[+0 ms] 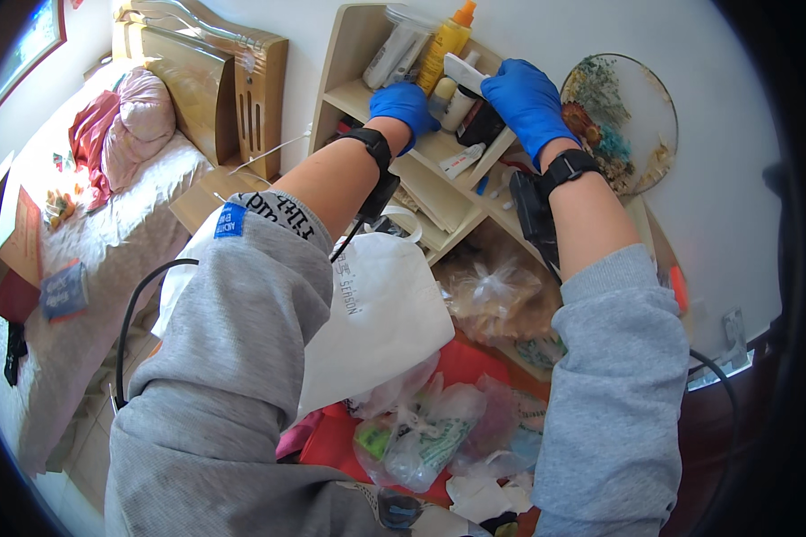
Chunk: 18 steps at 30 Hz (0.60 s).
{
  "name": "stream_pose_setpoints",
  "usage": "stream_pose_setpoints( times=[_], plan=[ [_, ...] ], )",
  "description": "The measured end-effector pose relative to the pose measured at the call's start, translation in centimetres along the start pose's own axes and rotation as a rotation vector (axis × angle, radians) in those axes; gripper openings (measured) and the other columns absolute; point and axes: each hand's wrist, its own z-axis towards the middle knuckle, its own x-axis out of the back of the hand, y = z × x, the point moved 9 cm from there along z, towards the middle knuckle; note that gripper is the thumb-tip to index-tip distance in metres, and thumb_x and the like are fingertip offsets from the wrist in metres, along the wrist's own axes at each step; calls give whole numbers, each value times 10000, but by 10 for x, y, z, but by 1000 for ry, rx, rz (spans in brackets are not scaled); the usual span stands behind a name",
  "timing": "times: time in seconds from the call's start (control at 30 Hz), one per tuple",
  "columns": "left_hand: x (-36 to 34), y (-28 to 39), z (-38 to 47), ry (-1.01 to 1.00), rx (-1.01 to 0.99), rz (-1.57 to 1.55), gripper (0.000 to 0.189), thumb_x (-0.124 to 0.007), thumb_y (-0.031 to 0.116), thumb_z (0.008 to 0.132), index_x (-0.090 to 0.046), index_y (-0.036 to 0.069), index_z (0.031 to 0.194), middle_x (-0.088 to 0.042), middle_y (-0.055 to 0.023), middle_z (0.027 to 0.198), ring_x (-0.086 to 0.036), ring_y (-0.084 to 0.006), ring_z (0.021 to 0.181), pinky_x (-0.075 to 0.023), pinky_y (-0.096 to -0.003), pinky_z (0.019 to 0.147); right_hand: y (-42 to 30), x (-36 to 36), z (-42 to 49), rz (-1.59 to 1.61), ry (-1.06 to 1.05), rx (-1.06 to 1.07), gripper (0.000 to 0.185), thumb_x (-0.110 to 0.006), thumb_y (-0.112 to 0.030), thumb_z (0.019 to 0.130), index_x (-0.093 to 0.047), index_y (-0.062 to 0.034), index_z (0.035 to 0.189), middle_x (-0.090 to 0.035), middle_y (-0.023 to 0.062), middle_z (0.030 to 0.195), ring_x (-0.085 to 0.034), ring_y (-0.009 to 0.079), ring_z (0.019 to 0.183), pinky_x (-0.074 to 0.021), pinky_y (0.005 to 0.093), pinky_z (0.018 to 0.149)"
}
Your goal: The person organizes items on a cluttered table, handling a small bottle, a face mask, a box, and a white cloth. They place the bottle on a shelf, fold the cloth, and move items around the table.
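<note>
My left hand, in a blue glove, is at a shelf compartment, just below a yellow bottle with an orange cap; whether it holds anything is hidden. My right hand, also blue-gloved, grips a flat white object at the compartment's right side. Between the hands stand a small bottle with a yellowish cap, a white bottle with a black cap and a black box. A clear lidded container stands behind my left hand. A white tube lies at the compartment's front.
The wooden shelf unit stands against the wall, a round dried-flower decoration at its right. Below are a white bag, plastic bags and a bag in the lower compartment. A bed with a cardboard box is left.
</note>
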Motion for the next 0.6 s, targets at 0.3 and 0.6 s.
stream_pose_setpoints(
  times=[0.3,0.6],
  plan=[
    [-5,28,-50,-151,-250,-77,330,-565,406,852,-722,125,927,-684,-139,919,-641,-327,890,-497,-416,818,0,4,-2,82,-24,29,291,-592,-314,775,-690,-73,907,-675,178,883,-650,339,851,-500,408,784],
    [-6,1,-51,-139,-416,-130,353,-645,361,779,-716,57,943,-676,-179,966,-639,-363,893,-500,-416,824,-50,-17,-32,-239,153,217,199,-631,-244,785,-715,-95,888,-686,159,840,-671,316,777,-529,407,728]
  ],
)
